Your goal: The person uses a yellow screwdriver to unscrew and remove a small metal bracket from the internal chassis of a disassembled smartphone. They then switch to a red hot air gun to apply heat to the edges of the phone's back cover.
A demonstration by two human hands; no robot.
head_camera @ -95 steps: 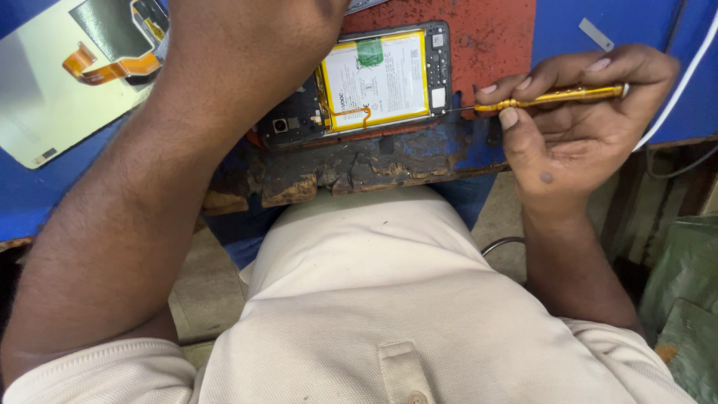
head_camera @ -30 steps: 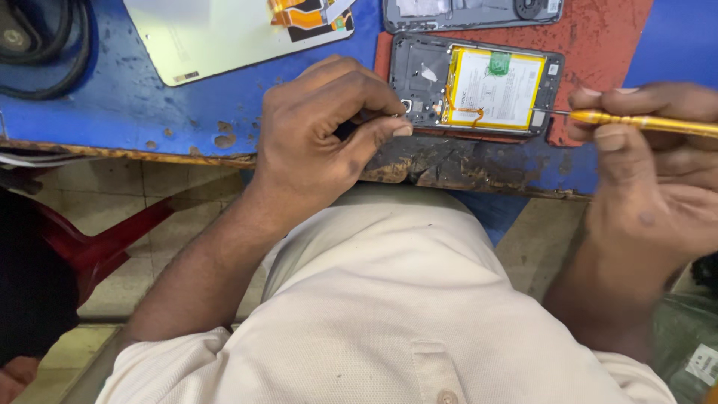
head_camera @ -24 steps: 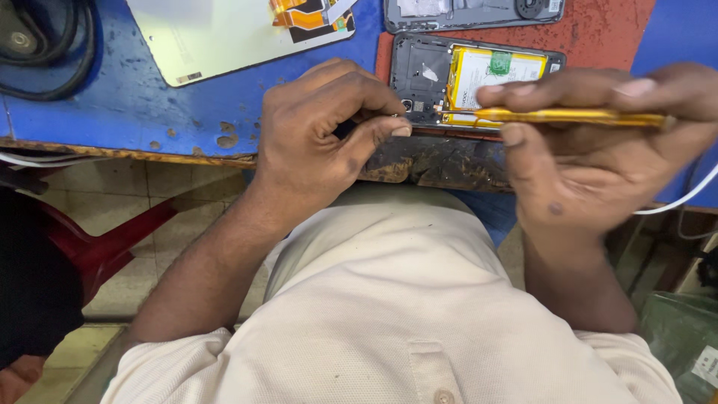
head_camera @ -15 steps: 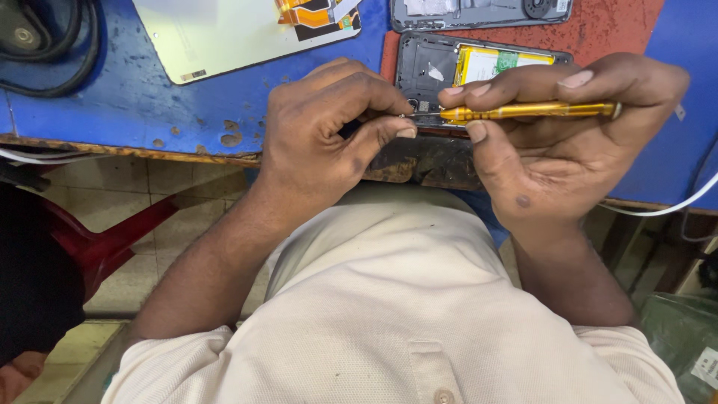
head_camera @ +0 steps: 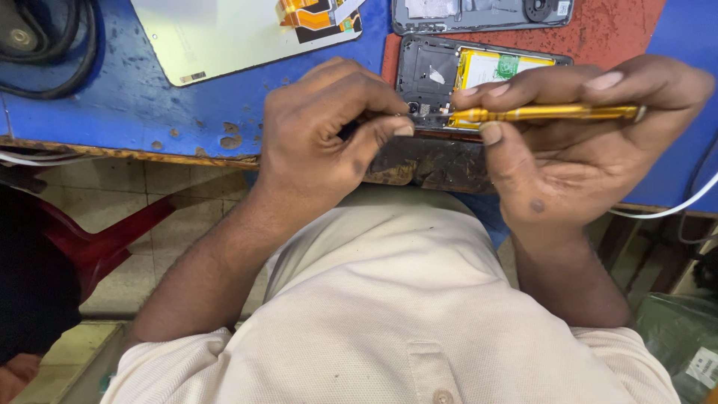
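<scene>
Blue bench (head_camera: 149, 112), worn at its near edge. Left hand (head_camera: 321, 135) pinches one opened phone (head_camera: 449, 75) at its near corner; right hand (head_camera: 576, 142) grips one yellow screwdriver (head_camera: 546, 114), tip just beside the left fingertips. Beyond the fingers lie one screen panel (head_camera: 224, 37) and one back cover (head_camera: 479, 11).

A single head-worn camera looks steeply down over the wearer's chest, close to both hands, facing the near edge of the blue table (head_camera: 149, 112).

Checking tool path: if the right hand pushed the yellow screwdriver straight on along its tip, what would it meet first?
Probably the left hand: its thumb lies just beyond the tip of the screwdriver, over the opened phone.
</scene>
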